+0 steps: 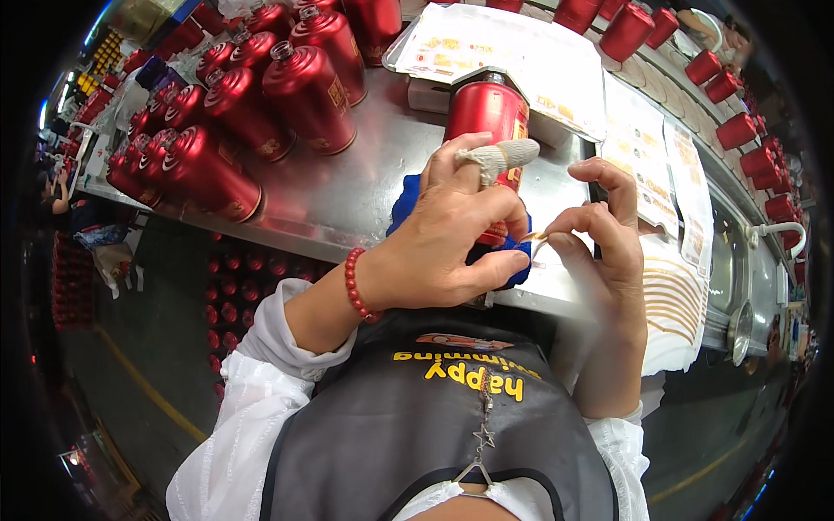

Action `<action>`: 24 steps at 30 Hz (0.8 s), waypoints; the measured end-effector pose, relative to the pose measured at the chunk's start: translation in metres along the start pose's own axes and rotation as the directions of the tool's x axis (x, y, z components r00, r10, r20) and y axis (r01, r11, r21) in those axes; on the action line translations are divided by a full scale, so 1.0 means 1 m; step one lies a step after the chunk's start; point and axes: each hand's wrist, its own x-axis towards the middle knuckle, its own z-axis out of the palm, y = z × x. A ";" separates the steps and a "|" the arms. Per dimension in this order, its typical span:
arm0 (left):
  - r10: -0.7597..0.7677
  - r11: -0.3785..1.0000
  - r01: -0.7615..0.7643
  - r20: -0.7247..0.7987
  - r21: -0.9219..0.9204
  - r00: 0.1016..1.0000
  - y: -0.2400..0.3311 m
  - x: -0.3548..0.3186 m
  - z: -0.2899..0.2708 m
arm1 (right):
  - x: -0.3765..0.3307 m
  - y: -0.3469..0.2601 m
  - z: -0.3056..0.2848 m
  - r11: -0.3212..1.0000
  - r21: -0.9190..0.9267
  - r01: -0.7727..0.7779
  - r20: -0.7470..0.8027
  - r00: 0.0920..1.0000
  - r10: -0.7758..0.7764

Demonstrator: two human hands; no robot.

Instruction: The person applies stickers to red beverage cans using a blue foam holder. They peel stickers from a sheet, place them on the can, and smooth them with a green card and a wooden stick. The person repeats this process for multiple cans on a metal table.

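Observation:
A red bottle point(486, 115) lies on its side in a dark-edged holder, its neck pointing away from me. My left hand point(426, 230) is closed over its near part, with a knitted cover point(508, 158) on one finger. Its thumb sticks out to the right, beside the bottle's base. Just right of that thumb, my right hand point(612, 239) pinches a small, thin yellowish strip point(536, 236) between thumb and forefinger, its other fingers raised. Blue cloth point(403, 207) shows under the bottle and my left hand, which hides part of both.
Several upright red bottles point(308, 95) crowd the metal table point(347, 191) at the left. Sheets of printed labels point(495, 43) lie behind the holder, and more hang at the right above a stack of white sheets point(673, 300). Farther right, red bottles point(738, 130) line a conveyor.

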 end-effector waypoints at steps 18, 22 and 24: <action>-0.227 0.973 0.233 -0.215 0.000 0.950 -0.018 -0.058 -0.006 | -0.005 0.003 0.050 0.990 0.034 -0.138 0.096 0.986 0.134; -0.313 0.950 0.307 -0.189 -0.063 0.931 -0.025 -0.064 -0.004 | -0.006 0.003 0.057 0.985 -0.003 -0.170 0.055 0.984 0.170; -0.357 0.934 0.347 -0.183 -0.086 0.916 -0.023 -0.064 -0.006 | -0.008 0.009 0.057 0.986 -0.026 -0.165 0.060 0.984 0.166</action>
